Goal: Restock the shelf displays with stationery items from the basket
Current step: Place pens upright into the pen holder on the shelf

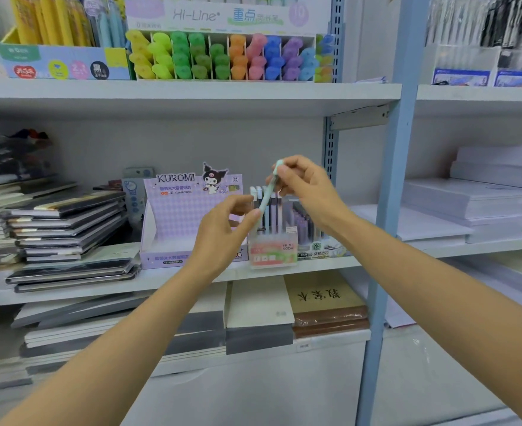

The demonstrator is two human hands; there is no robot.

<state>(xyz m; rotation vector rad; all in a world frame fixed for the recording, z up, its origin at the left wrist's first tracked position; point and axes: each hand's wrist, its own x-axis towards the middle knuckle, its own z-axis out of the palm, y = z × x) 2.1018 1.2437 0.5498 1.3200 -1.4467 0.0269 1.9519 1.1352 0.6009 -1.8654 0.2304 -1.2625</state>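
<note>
Left hand (222, 238) and right hand (305, 186) pinch one tilted pen (266, 202).
Risk: it may miss the crowded box (273, 255) at six o'clock and drop.

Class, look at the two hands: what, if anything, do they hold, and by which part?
Both hold one pale green pen: the right hand grips its upper end, and the left hand pinches its lower end.

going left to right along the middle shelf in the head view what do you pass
stack of dark notebooks, purple kuromi display box, fruit soda pen box, blue shelf upright, white paper stacks. left out, as they overlap the boxes: left hand, right hand, pale green pen they pinch
</note>
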